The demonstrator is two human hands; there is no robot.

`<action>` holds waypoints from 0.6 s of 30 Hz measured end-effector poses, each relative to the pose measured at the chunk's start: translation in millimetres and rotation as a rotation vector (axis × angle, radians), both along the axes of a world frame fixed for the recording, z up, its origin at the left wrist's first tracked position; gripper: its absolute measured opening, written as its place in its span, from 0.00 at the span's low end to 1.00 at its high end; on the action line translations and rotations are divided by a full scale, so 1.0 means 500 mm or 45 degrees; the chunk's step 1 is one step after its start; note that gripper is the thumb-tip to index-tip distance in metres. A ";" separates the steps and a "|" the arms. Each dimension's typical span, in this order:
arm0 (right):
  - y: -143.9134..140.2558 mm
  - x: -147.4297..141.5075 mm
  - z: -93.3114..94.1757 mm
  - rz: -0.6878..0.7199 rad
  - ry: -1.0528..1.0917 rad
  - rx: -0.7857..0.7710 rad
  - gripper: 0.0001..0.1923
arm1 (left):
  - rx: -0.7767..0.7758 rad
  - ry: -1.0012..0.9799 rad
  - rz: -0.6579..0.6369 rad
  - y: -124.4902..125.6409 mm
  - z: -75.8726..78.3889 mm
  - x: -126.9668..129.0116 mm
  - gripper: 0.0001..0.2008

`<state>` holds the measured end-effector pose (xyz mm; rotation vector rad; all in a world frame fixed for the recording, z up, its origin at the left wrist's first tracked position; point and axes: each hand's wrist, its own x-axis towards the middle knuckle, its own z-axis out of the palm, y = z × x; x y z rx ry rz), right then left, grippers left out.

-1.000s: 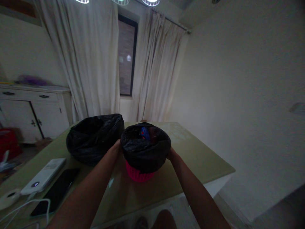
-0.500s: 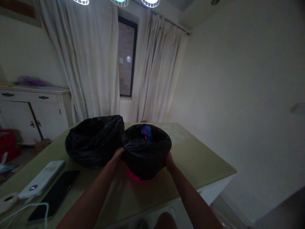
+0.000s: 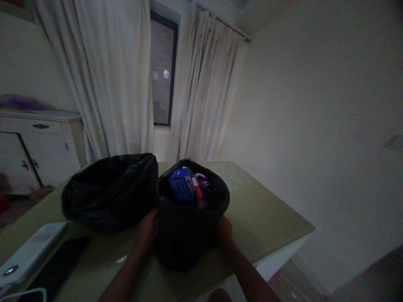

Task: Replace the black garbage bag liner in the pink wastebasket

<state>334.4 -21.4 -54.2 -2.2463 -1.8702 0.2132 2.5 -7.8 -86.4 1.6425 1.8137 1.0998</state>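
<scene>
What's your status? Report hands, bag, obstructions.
Left hand and right hand at opposite sides of black plastic bag, grip partly hidden. Bag open, blue box inside. Second black plastic bag close beside left hand.

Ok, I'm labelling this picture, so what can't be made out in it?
Head view:
Left hand and right hand: fingers mostly hidden by the narrower black plastic bag.
Blue rectangular box: lettering too small, blurred.
Wider black plastic bag: inside lost in shadow.
Flat white plastic device: near end cut off by left edge.
</scene>
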 end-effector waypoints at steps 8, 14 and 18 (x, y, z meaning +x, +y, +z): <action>0.052 0.086 -0.018 0.201 0.255 0.254 0.20 | 0.062 -0.136 0.016 0.021 -0.010 -0.018 0.25; 0.072 0.126 0.018 -0.015 0.045 0.232 0.17 | 0.091 -0.471 0.095 -0.002 0.012 -0.020 0.29; 0.064 0.119 0.019 -0.074 0.001 0.181 0.19 | 0.143 -0.546 0.047 -0.015 0.027 -0.010 0.33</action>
